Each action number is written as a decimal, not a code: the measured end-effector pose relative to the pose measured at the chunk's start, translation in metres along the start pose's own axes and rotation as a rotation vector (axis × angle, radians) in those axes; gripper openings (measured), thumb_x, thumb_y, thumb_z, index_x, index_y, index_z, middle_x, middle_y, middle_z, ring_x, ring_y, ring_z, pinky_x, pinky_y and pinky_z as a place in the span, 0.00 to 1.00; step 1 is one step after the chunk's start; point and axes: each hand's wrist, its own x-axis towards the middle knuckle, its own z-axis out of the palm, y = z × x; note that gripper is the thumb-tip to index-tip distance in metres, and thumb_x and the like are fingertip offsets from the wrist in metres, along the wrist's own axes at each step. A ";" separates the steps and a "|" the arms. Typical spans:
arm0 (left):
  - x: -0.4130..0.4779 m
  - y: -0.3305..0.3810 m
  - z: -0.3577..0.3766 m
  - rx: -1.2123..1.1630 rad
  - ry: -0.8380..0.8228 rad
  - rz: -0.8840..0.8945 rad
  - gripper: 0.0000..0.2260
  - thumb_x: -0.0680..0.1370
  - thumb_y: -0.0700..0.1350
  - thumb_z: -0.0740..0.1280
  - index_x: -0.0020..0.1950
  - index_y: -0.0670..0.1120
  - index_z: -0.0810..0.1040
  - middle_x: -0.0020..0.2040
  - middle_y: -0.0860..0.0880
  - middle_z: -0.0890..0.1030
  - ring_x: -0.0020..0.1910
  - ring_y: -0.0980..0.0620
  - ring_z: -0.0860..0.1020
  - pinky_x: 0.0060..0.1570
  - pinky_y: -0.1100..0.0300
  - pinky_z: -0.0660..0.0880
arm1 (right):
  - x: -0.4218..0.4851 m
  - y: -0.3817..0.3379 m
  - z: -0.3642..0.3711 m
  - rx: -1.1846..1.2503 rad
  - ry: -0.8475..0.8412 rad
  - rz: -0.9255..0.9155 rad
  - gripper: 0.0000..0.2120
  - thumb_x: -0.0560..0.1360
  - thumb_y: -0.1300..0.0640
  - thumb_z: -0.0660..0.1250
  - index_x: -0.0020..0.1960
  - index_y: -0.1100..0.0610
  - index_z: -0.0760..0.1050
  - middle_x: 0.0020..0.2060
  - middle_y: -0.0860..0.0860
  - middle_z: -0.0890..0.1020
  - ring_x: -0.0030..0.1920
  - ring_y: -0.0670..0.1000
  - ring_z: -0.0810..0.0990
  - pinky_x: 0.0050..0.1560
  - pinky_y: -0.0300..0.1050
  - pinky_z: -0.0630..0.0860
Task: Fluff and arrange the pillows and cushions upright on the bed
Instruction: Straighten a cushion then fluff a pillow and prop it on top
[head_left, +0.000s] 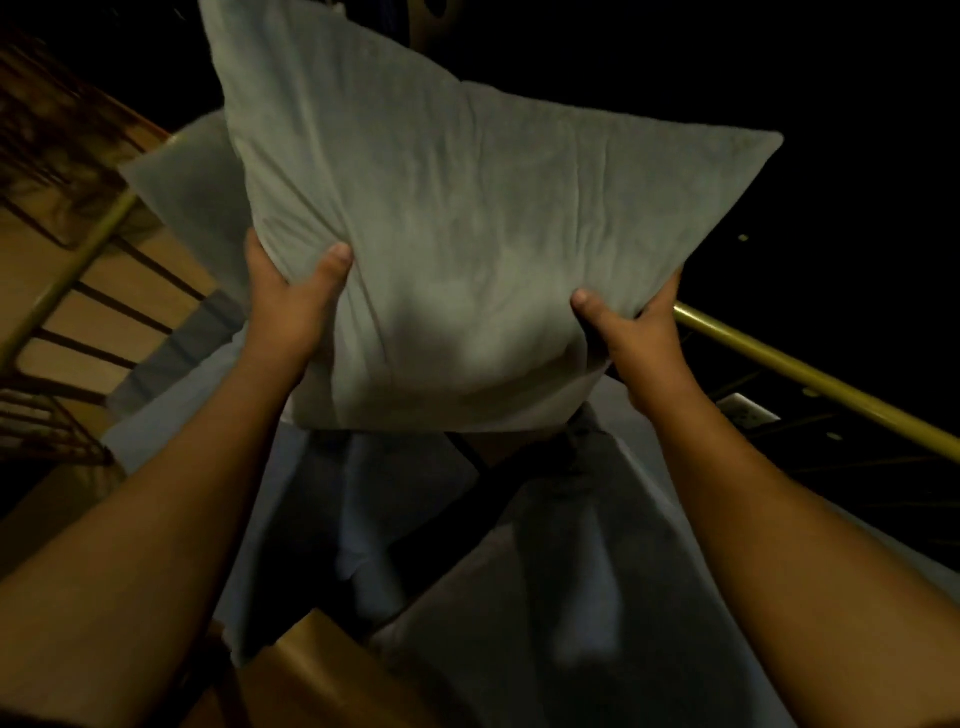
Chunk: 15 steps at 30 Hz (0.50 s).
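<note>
Up at centre frame, held aloft: grey pillow (467, 249), clear of the pale bedding (519, 571) below. At seven o'clock on its lower edge, left hand (291, 301) clamped on fabric, thumb in front. At five o'clock, right hand (628, 327) pinching the opposite lower corner likewise. Behind at ten o'clock, second pillow (182, 182) leaning near the brass rail (72, 270). Likely trouble: grip only along the bottom edge, so top-heavy flop forward or sideways when shaken; possible snag or knock against the rail at three o'clock (810, 374); possible slump instead of standing upright if set down unsupported. Dim light, footing for the pillow hard to judge.
</note>
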 end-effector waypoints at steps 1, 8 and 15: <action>0.000 0.012 -0.002 -0.018 -0.009 0.035 0.35 0.74 0.53 0.68 0.75 0.48 0.52 0.70 0.51 0.65 0.66 0.56 0.66 0.62 0.62 0.66 | -0.001 -0.013 -0.004 -0.009 0.018 -0.038 0.48 0.66 0.50 0.76 0.75 0.45 0.48 0.71 0.47 0.66 0.67 0.48 0.68 0.66 0.48 0.70; -0.027 0.072 0.040 -0.102 -0.154 0.163 0.43 0.68 0.60 0.69 0.75 0.44 0.53 0.74 0.45 0.64 0.70 0.53 0.65 0.69 0.59 0.63 | -0.043 -0.061 -0.073 -0.037 0.201 -0.190 0.48 0.63 0.48 0.77 0.74 0.49 0.52 0.68 0.45 0.68 0.66 0.45 0.71 0.65 0.43 0.70; -0.084 0.083 0.139 -0.186 -0.458 0.159 0.44 0.66 0.58 0.71 0.74 0.43 0.56 0.72 0.47 0.66 0.69 0.52 0.68 0.67 0.66 0.66 | -0.120 -0.043 -0.181 -0.114 0.451 -0.116 0.55 0.57 0.38 0.78 0.75 0.47 0.51 0.72 0.48 0.65 0.70 0.47 0.68 0.71 0.53 0.67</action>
